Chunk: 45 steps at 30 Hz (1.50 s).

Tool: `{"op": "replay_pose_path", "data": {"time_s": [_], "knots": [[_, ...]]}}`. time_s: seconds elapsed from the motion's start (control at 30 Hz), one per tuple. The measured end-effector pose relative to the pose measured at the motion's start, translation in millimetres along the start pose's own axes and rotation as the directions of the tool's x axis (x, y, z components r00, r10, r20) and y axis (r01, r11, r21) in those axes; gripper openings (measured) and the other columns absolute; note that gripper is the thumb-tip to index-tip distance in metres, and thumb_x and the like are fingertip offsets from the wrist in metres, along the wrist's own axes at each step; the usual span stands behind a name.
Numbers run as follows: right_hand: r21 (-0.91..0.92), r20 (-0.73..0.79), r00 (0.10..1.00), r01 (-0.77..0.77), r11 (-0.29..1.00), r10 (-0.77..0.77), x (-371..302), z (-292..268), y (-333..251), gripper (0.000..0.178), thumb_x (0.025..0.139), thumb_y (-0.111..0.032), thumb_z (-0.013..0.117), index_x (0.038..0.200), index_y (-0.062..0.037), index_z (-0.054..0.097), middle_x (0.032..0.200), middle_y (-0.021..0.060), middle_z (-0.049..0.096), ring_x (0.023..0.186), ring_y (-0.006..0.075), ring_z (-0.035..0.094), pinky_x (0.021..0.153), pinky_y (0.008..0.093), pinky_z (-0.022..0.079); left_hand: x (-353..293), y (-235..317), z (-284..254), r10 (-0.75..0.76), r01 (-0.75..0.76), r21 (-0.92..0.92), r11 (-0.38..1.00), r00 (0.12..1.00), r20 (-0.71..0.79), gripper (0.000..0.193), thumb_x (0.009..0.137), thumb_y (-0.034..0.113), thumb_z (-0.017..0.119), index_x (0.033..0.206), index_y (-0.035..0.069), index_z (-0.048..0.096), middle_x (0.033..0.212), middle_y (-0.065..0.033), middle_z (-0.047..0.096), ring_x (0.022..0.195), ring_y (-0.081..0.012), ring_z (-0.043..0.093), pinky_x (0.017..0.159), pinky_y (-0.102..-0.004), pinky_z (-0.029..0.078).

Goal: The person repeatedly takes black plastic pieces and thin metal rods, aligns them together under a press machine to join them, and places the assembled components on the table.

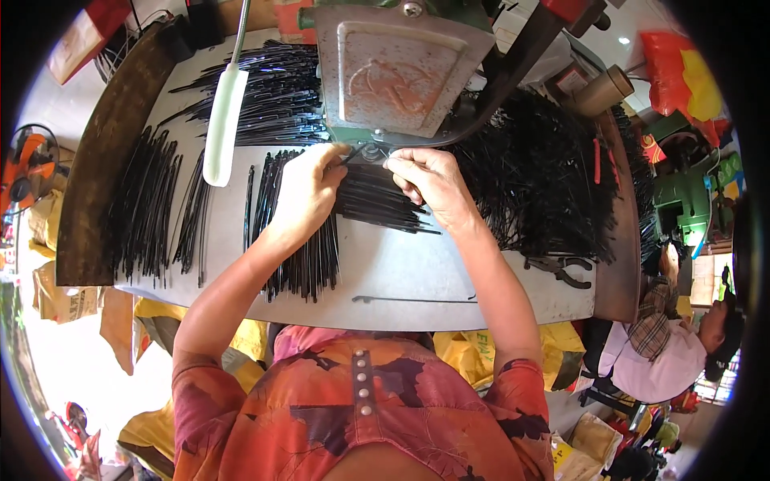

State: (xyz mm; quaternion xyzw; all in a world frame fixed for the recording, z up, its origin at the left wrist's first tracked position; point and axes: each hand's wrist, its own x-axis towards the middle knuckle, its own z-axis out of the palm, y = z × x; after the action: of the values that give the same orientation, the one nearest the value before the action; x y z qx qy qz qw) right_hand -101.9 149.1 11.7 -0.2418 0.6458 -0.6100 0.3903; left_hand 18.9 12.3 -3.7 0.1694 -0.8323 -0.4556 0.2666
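Note:
My left hand [305, 192] is closed in a pinch on the end of a thin black rod [353, 154], which looks like an umbrella rib. Opposite it, my right hand [437, 186] has its thumb and fingers pressed together; what they hold is too small to make out. Both hands meet just under the head of a green and grey bench machine [401, 76], at its small metal working point [370, 151]. Under my left forearm lies a bundle of black rods [301, 248]. More rods [385, 200] lie crosswise between my hands.
A large tangled heap of black rods [537, 176] covers the table's right side, with pliers [565, 268] at its near edge. Further bundles [148, 204] lie left. A white lamp [225, 128] hangs above the table [401, 276]. Another person [662, 361] sits at right.

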Motion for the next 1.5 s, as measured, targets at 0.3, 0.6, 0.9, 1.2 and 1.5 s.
{"op": "replay_pose_path", "data": {"time_s": [0.3, 0.6, 0.9, 1.2, 1.5], "knots": [[0.045, 0.008, 1.0, 0.026, 0.999, -0.026, -1.6, 2.1, -5.2, 0.012, 0.08, -0.012, 0.056, 0.08, -0.0002, 0.057, 0.055, -0.0041, 0.044, 0.042, -0.001, 0.032, 0.035, 0.0131, 0.022, 11.0, 5.7, 1.8, 0.002, -0.004, 0.065, 0.998, 1.0, 0.03, 0.017, 0.07, 0.003, 0.058, 0.087, 0.0, 0.058, 0.078, -0.0124, 0.058, 0.07, -0.0229, 0.057, 0.065, -0.029, 0.044], [0.037, 0.03, 0.998, 0.046, 0.998, -0.047, 1.3, 1.9, -4.3, 0.01, 0.079, -0.011, 0.056, 0.079, -0.0011, 0.058, 0.055, -0.0046, 0.044, 0.043, -0.0008, 0.033, 0.037, 0.0138, 0.022, 13.0, 2.3, 4.7, 0.015, -0.015, -0.006, 1.0, 0.999, 0.04, 0.016, 0.069, 0.004, 0.059, 0.085, 0.001, 0.059, 0.077, -0.0129, 0.058, 0.07, -0.0233, 0.058, 0.065, -0.0285, 0.044], [0.035, 0.012, 0.995, 0.096, 0.995, -0.097, 4.8, 6.5, -4.8, 0.006, 0.077, -0.008, 0.056, 0.075, -0.003, 0.057, 0.054, -0.0045, 0.044, 0.043, -0.0007, 0.033, 0.036, 0.0142, 0.021, 16.8, 5.4, 0.8, 0.064, -0.065, 0.03, 0.997, 0.997, 0.041, 0.016, 0.068, 0.003, 0.059, 0.084, 0.0, 0.06, 0.078, -0.0136, 0.059, 0.072, -0.0237, 0.058, 0.066, -0.0287, 0.044], [0.046, 0.003, 0.996, 0.091, 0.995, -0.091, 2.0, 7.9, -9.4, 0.009, 0.078, -0.008, 0.054, 0.07, -0.005, 0.054, 0.053, -0.0047, 0.043, 0.041, -0.001, 0.032, 0.035, 0.0141, 0.021, 21.2, 8.3, -0.2, 0.048, -0.055, 0.08, 0.995, 0.996, 0.081, 0.016, 0.068, 0.003, 0.058, 0.082, -0.001, 0.061, 0.079, -0.0142, 0.059, 0.074, -0.0262, 0.058, 0.068, -0.0304, 0.044], [0.023, -0.025, 0.999, -0.021, 0.999, 0.022, 1.4, 8.4, -6.4, 0.01, 0.079, -0.011, 0.054, 0.073, -0.0044, 0.056, 0.053, -0.0046, 0.043, 0.04, -0.0005, 0.031, 0.035, 0.0148, 0.02, 9.8, 16.3, 6.0, 0.225, -0.234, 0.474, 0.849, 0.971, 0.076, 0.011, 0.073, 0.005, 0.056, 0.084, 0.002, 0.058, 0.079, -0.0122, 0.052, 0.068, -0.0305, 0.055, 0.06, -0.034, 0.044]]}}
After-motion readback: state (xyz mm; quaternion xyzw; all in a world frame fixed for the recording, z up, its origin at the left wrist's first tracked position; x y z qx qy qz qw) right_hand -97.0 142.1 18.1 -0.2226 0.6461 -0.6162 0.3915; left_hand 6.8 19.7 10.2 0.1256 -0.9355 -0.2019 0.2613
